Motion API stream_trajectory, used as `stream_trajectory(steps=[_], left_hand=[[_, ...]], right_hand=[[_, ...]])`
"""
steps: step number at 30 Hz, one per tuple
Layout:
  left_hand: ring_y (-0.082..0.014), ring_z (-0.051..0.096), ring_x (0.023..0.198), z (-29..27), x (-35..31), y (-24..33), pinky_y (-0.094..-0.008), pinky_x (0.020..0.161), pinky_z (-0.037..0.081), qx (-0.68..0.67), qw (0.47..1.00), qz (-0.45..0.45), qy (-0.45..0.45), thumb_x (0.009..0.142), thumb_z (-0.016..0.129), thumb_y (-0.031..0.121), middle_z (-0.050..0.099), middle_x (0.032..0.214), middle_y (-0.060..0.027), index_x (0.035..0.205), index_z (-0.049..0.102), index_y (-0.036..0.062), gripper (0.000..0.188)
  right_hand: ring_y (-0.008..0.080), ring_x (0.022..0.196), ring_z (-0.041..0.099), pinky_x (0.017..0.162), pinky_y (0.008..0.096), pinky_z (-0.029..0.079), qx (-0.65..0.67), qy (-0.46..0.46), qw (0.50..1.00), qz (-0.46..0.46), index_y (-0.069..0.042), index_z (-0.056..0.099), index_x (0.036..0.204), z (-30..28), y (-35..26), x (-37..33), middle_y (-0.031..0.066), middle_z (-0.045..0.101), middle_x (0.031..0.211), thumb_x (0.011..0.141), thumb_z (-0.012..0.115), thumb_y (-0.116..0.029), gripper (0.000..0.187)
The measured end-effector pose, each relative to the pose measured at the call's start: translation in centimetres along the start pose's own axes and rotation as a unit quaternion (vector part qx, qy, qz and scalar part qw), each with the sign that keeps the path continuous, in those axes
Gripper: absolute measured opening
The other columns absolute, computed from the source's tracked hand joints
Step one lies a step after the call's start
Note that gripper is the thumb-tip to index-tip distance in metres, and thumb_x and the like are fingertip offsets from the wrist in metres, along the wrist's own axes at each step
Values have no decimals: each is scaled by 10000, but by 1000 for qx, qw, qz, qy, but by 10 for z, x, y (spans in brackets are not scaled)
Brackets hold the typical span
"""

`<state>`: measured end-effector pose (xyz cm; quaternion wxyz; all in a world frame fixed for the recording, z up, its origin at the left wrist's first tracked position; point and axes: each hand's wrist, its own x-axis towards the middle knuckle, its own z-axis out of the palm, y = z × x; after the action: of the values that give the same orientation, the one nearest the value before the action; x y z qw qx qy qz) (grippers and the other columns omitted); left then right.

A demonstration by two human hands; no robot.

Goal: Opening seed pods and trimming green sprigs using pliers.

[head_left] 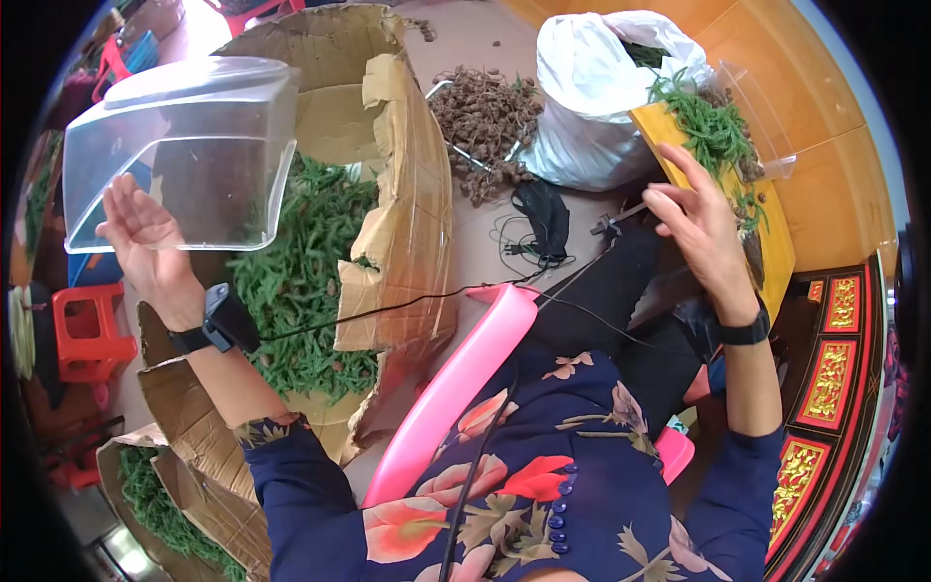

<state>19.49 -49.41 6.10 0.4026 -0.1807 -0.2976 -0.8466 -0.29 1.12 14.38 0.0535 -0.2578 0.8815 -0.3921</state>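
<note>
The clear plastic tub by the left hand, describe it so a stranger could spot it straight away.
Start at the big torn cardboard box full of green sprigs. Tipped on its side above the box's left part is the clear plastic tub, the left hand at its lower edge. It alone is see-through and rigid; the white bag is opaque.

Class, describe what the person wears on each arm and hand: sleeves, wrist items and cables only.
Both hands are bare. The left hand has a black boxy device strapped to its wrist with a thin black cable trailing off. The right hand has a plain black wristband. Both sleeves are dark navy with a floral print.
</note>
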Motion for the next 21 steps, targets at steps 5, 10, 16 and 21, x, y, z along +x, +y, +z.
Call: stream_trajectory(steps=[5, 10, 16, 21], left_hand=[[-264, 549, 1144, 50, 11, -16, -326, 932, 494, 62, 996, 14, 63, 973, 445, 278, 566, 1225, -176, 1250, 489, -25, 414], [-216, 625, 992, 150, -9, -100, -286, 823, 472, 533, 843, 28, 67, 950, 498, 122, 638, 1099, -151, 1194, 560, -32, 294], [-201, 656, 831, 248, -29, -147, -295, 698, 491, 742, 525, 79, -409, 854, 539, 40, 675, 906, -121, 1039, 627, 16, 207], [-262, 641, 839, 297, -52, -211, -355, 682, 495, 698, 371, 117, -601, 757, 575, 38, 659, 951, -98, 1029, 595, 39, 273]], right_hand=[[121, 920, 598, 657, 204, 481, 79, 8, 990, 118, -30, 418, 1344, -27, 25, -30, 79, 566, 1174, 888, 616, -201, 526], [129, 857, 639, 620, 203, 502, 188, 51, 976, 98, -9, 430, 1323, -40, 15, -41, 117, 624, 1099, 901, 594, -206, 494], [188, 741, 657, 563, 241, 520, 425, -37, 898, 104, 45, 153, 1421, -46, -33, -58, 201, 567, 1141, 843, 650, -426, 896], [267, 762, 657, 623, 334, 545, 563, -48, 803, 189, 78, 74, 1413, -31, 6, -81, 274, 484, 1168, 852, 639, -401, 930]])
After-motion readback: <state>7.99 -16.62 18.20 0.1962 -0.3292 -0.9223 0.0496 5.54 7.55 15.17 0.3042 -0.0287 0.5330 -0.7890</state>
